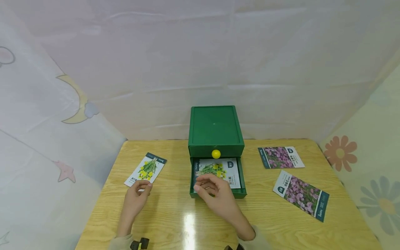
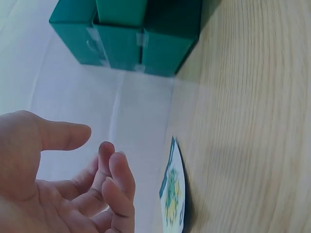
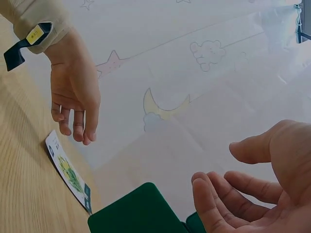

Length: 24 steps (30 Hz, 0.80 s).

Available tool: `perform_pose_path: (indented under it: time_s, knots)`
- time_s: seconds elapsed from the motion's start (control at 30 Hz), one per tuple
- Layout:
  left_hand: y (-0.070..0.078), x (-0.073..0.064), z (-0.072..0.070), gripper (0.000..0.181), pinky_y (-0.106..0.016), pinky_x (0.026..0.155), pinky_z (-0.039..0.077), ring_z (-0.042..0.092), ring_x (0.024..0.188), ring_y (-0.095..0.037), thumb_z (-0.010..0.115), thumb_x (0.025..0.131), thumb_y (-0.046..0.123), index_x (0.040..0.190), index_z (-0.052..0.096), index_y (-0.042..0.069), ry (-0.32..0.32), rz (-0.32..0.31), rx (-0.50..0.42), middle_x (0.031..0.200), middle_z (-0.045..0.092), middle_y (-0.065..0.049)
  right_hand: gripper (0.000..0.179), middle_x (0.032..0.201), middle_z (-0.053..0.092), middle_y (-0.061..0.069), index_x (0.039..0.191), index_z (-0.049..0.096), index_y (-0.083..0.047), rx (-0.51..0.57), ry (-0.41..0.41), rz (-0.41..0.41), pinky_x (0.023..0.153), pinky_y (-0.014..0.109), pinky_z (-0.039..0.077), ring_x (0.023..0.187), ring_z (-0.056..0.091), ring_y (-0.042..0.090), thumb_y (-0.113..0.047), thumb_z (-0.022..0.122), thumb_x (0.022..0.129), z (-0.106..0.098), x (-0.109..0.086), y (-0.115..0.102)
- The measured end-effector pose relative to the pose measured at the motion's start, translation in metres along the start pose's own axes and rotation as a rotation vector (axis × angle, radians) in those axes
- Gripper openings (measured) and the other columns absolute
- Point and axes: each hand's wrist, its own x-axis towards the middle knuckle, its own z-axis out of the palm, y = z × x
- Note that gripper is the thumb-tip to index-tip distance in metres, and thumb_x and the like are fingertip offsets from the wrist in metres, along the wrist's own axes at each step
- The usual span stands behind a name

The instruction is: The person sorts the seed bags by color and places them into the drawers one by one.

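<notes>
My left hand [image 1: 136,198] hovers beside the near end of a seed packet [image 1: 149,168] with yellow flowers, lying left on the table. Its fingers are loosely bent, and nothing is between thumb and fingers in the left wrist view. My right hand [image 1: 220,198] hangs over the front of a pulled-out lower drawer [image 1: 240,192], also relaxed and holding nothing. Inside that drawer lies another yellow-flower packet [image 1: 232,171], partly hidden by the right fingers. The drawer belongs to a small green cabinet [image 1: 215,125], whose closed upper drawer has a yellow knob [image 1: 216,153].
Two packets with pink-purple flowers lie right of the cabinet: one farther back [image 1: 279,157], one nearer [image 1: 301,195] and slanted. The wooden table [image 1: 175,222] meets a pale cloth backdrop [image 1: 156,69] behind and at both sides.
</notes>
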Motion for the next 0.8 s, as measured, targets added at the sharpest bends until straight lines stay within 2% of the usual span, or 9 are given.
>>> perform_pose_path:
  time_s: [0.13,0.4,0.6,0.8]
  knots:
    - [-0.006,0.004,-0.012,0.032,-0.032,0.067,0.051,0.063,0.096,-0.031,0.06,0.098,0.032,0.119,0.061,0.008,0.024,-0.003,0.064,0.111,0.064,-0.013,0.022,0.11,0.063,0.02,0.116,0.062,-0.003,0.02,-0.019,-0.006,0.083,0.04,0.055,0.097,0.062,0.034,-0.006,0.064,0.094,0.01,0.005,0.003]
    - [-0.01,0.012,-0.038,0.049,-0.04,0.078,0.051,0.056,0.112,-0.035,0.054,0.098,0.046,0.128,0.053,0.007,0.047,-0.038,0.156,0.124,0.055,-0.014,0.022,0.109,0.062,0.014,0.116,0.061,0.0,0.03,-0.06,-0.042,0.084,0.038,0.055,0.097,0.062,0.033,-0.003,0.063,0.094,0.03,0.009,0.013]
    - [-0.017,0.023,-0.046,0.052,-0.044,0.08,0.052,0.053,0.116,-0.04,0.055,0.098,0.044,0.132,0.05,0.005,0.04,-0.06,0.169,0.127,0.052,-0.017,0.022,0.108,0.063,0.01,0.116,0.062,-0.005,0.019,-0.042,-0.097,0.084,0.036,0.055,0.097,0.063,0.027,-0.007,0.065,0.094,0.041,0.014,0.037]
    - [-0.03,0.037,-0.053,0.058,-0.043,0.078,0.052,0.052,0.115,-0.041,0.055,0.097,0.045,0.135,0.047,0.002,0.061,-0.111,0.203,0.128,0.052,-0.021,0.021,0.107,0.064,0.008,0.114,0.063,-0.009,0.027,-0.082,-0.135,0.084,0.035,0.055,0.096,0.064,0.021,-0.017,0.065,0.096,0.055,0.016,0.048]
